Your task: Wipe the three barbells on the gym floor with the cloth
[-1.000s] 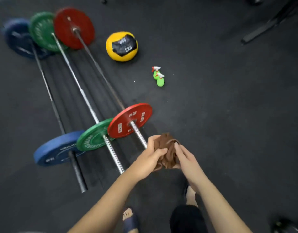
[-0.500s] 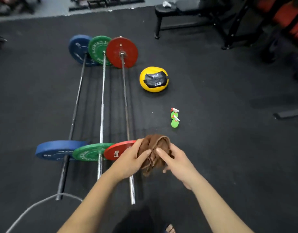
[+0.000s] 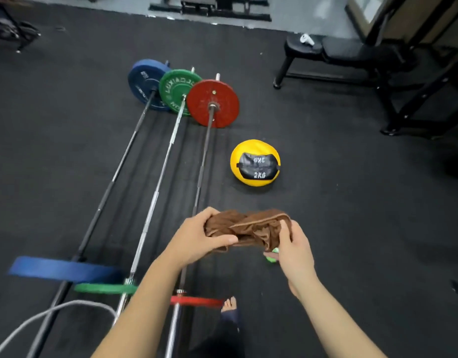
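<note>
Since half a second ago the cloth (image 3: 248,223) has been drawn out from a tight bunch into a wider band between the two hands, and the view has lifted to take in more of the room. The left hand (image 3: 197,236) holds one end and the right hand (image 3: 295,244) the other; each grip is closed on the fabric, which hangs in the air over the red-plate barbell (image 3: 202,161), touching none of the bars. Spreading it probably readies a flatter face for wiping. The green-plate barbell (image 3: 163,161) and blue-plate barbell (image 3: 124,156) lie parallel just to the left, close enough to be taken in turn. The floor (image 3: 351,202) is dark rubber matting; a yellow medicine ball (image 3: 255,162) sits right of the bars, a black bench (image 3: 351,51) stands farther back, and a grey cable (image 3: 55,310) trails at lower left
</note>
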Motion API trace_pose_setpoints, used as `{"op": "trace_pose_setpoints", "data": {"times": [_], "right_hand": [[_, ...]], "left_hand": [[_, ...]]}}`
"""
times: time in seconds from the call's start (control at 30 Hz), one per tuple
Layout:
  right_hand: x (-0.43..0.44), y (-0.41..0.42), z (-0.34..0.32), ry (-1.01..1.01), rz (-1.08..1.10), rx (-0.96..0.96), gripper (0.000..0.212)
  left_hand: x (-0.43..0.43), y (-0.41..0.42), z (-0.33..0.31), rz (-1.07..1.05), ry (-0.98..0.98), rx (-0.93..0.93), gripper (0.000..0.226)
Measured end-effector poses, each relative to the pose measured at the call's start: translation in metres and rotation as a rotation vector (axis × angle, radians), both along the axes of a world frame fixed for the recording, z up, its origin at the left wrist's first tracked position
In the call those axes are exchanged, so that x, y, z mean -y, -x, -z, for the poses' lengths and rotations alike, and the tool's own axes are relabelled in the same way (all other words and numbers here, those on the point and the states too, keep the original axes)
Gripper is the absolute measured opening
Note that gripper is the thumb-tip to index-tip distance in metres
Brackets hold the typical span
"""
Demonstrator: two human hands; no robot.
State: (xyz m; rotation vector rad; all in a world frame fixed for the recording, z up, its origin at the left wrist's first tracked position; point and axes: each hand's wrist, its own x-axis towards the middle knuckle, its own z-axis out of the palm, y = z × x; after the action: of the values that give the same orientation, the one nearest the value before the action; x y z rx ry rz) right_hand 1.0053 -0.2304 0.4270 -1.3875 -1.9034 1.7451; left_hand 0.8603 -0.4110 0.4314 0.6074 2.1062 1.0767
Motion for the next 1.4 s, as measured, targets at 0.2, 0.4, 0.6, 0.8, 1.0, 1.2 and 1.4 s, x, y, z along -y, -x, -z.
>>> {"op": "trace_pose_setpoints", "data": {"times": [0.2,0.4,0.6,0.8,1.0,1.2,1.4], "right_hand": [[-0.077,0.132,-0.017,-0.206,-0.185,0.095,0.033],[-0.128,0.286,-0.016,-0.058,-0.171,0.073,0.032],[-0.205,0.471,0.027,0.177,-0.23,0.133,0.036],[-0.296,0.673,0.148,0.053,-0.495,0.222,0.038],[-0.387,0.817,0.259,-0.143,-0.695,0.266,0.022],[-0.429,0.931,0.357,-0.164,-0.623,0.224,0.015],[-0.464,0.979,0.422,-0.37,-0.697,0.294,0.034]], "left_hand": [[-0.056,0.113,-0.012,-0.1,0.209,-0.188,0.041],[-0.089,0.214,0.005,-0.383,0.301,-0.173,0.045],[-0.139,0.345,0.059,-0.512,0.375,-0.208,0.032],[-0.233,0.53,0.141,-0.783,0.413,-0.012,0.027],[-0.321,0.689,0.23,-0.729,0.462,0.083,0.02],[-0.373,0.804,0.326,-0.658,0.369,0.018,0.012],[-0.41,0.847,0.403,-0.478,0.455,0.109,0.072]]}}
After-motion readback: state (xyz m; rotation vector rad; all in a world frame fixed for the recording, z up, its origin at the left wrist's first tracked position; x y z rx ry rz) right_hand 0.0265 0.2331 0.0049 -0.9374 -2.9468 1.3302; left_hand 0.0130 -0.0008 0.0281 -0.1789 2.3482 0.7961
